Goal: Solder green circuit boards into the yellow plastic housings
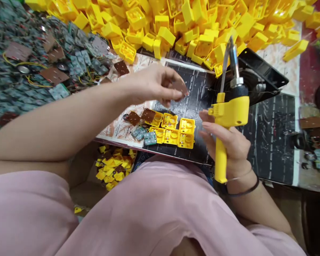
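At far left lies a heap of green circuit boards [29, 81] trailing yellow wires. The left hand [154, 85] pinches a brown square board [180, 87] between its fingertips, holding it just above a black mat [200, 89]. Six yellow plastic housings [172, 129] sit open on the mat, below and between both hands. The right hand [226, 142] curls firmly around a yellow-handled soldering iron [224, 121], its metal tip pointing up, and a heap of yellow housings [176, 25] rises behind.
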Demonstrator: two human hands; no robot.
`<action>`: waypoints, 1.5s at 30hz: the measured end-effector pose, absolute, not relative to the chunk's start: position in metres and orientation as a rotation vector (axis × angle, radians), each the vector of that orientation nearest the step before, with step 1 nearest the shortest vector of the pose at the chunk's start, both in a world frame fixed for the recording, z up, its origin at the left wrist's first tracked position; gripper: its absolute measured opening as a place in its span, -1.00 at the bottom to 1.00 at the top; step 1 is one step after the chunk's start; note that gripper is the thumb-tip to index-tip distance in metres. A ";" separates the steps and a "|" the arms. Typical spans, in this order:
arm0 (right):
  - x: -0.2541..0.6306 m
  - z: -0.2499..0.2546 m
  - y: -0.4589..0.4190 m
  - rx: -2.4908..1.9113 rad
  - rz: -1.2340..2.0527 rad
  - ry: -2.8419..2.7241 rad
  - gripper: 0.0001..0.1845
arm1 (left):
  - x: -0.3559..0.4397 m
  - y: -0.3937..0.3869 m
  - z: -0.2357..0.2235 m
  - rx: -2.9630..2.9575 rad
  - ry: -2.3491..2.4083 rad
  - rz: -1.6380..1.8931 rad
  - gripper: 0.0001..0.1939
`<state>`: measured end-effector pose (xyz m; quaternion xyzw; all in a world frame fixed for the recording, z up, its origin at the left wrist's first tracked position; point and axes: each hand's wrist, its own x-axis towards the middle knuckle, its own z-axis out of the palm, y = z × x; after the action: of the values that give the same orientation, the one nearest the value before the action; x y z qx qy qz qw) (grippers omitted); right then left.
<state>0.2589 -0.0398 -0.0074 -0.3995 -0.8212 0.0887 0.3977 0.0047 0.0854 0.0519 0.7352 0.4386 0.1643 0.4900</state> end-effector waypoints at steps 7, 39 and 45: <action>0.248 0.003 -0.039 -0.938 0.022 -1.948 -0.44 | 0.027 0.047 0.032 1.717 0.900 0.255 -0.60; 0.256 -0.033 -0.005 -1.041 0.312 -2.140 -0.70 | 0.012 0.027 0.020 2.305 1.141 0.354 -0.80; 0.266 -0.020 -0.024 -1.092 0.232 -2.095 -0.77 | 0.025 0.025 0.003 2.588 1.120 0.177 -0.69</action>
<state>0.2662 -0.0244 -0.0198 -0.4265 -0.8184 0.0907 0.3744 0.0254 0.0246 0.0034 0.9045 0.3914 0.0618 0.1577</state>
